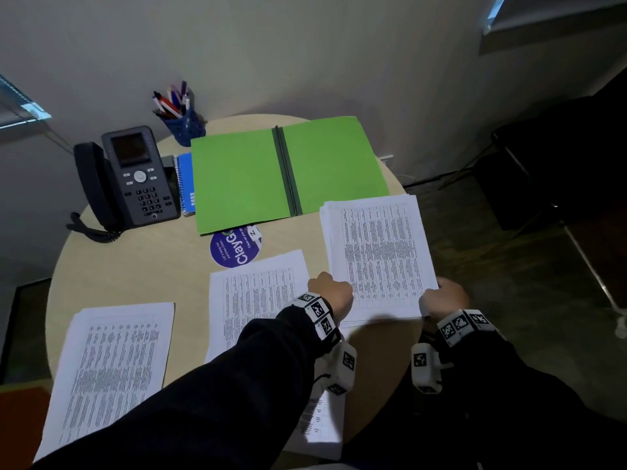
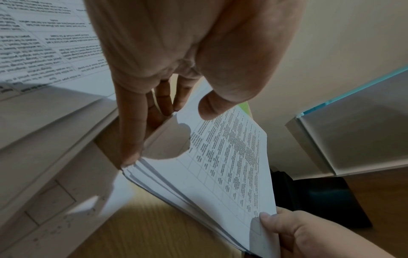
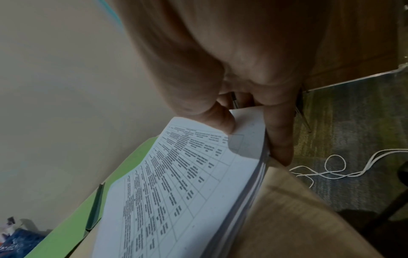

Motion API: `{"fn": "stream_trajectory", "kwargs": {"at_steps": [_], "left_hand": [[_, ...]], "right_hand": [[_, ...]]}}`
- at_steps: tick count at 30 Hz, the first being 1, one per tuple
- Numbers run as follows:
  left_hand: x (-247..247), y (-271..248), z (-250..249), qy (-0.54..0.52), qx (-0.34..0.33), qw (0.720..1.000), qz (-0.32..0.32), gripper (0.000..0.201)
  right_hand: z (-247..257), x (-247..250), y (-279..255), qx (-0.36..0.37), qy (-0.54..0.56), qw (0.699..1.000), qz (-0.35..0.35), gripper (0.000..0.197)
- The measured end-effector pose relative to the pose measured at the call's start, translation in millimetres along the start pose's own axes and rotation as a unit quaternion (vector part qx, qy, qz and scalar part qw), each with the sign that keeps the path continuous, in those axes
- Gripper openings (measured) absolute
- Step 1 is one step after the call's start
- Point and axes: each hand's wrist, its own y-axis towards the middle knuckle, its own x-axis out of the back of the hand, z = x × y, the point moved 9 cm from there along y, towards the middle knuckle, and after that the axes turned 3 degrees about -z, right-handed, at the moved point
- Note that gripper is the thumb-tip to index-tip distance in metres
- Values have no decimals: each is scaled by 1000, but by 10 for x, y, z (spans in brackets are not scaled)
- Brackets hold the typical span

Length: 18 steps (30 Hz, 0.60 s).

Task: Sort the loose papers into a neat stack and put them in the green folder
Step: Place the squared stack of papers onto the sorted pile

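Note:
The green folder (image 1: 237, 184) lies open and flat at the back of the round table (image 1: 152, 259). Just in front of its right half, a stack of printed papers (image 1: 376, 252) is held tilted above the table. My left hand (image 1: 330, 291) holds the stack's near left corner, fingers (image 2: 132, 139) under the edge and thumb over the top sheet. My right hand (image 1: 444, 296) pinches the near right corner, thumb on top and fingers beneath (image 3: 280, 139). Loose printed sheets lie in the middle (image 1: 251, 300), at the left (image 1: 112, 361) and under my left forearm (image 1: 322, 425).
A desk phone (image 1: 132, 178), a blue spiral notebook (image 1: 185, 178) and a blue pen cup (image 1: 185, 127) stand at the back left. A round purple sticker (image 1: 234, 249) peeks out below the folder. On the floor at the right are a white cable (image 3: 331, 171) and a dark chair (image 1: 559, 157).

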Motion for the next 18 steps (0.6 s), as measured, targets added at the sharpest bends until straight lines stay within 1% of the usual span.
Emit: {"fn": "stream_trajectory", "kwargs": {"at_steps": [2,4,6,9,11,13,16,17,18], "left_hand": [[36,-40,-13,10,3,1000,-2,50],[53,-77,5,23,13,1000,9,57],[96,-65,-15,59,-7,998,1,64],[201,13,-116,113,-40,993,-18,55],[235,102,-168,106,-44,993,-12,54],[251,164,-207,100,-40,994,3,58],[214,210,-282,75,-41,995,42,57],[196,236,-292,61,-36,996,55,60],[186,253,-294,55,-32,996,65,68]], "right_hand": [[-20,4,13,3,8,1000,0,39],[-26,-3,16,10,15,1000,3,39],[6,-25,-6,29,20,999,5,43],[77,-33,-45,68,30,997,-5,55],[102,-61,-12,85,32,996,4,60],[122,-114,39,99,31,994,26,64],[122,-149,112,112,26,993,33,68],[116,-151,142,116,24,992,32,69],[119,-142,147,119,19,992,29,69]]}}
